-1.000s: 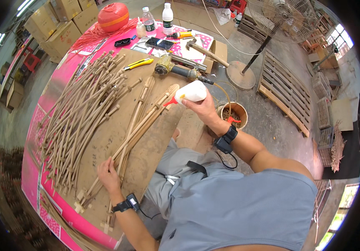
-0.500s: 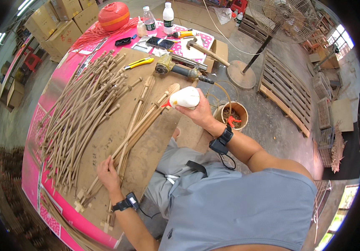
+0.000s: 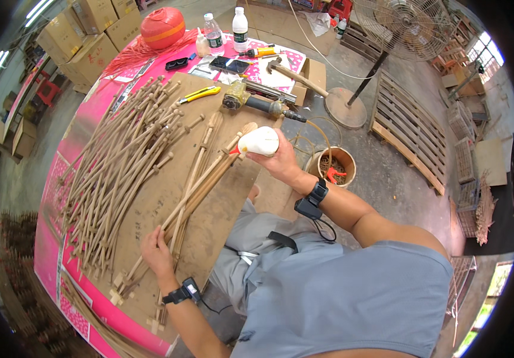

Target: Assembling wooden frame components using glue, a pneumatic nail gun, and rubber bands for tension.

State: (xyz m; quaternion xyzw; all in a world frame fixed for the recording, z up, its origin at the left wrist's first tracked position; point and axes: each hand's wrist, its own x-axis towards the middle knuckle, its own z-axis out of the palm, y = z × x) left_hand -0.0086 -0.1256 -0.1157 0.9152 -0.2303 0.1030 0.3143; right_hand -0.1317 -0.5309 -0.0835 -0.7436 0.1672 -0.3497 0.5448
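Observation:
My right hand (image 3: pixel 283 163) is wrapped round a white squeeze bottle (image 3: pixel 260 141), tipped so that its red nozzle points left and down. The nozzle is at the upper part of a thin wooden stick (image 3: pixel 196 189); whether it touches the wood, I cannot tell. Lower down, the fingers of my left hand (image 3: pixel 157 249) pinch that same stick. It lies slantwise with several similar sticks on a brown board (image 3: pixel 149 206). Small pale wooden cross pieces (image 3: pixel 115 296) sit at the lower ends. To the left spreads a big pile of knobbed wooden sticks (image 3: pixel 122 161).
Beyond the sticks lie a yellow cutter (image 3: pixel 200 94), an air tool (image 3: pixel 260 104) with a hose, a hammer (image 3: pixel 299 76), a phone (image 3: pixel 229 64) and bottles (image 3: pixel 240 30). A bucket (image 3: pixel 345 162) and a standing fan (image 3: pixel 405 24) are on the right, near a wooden pallet (image 3: pixel 409 128).
My right hand has brought the squeeze bottle slightly left and down along the stick. My left hand keeps its pinch in nearly the same place.

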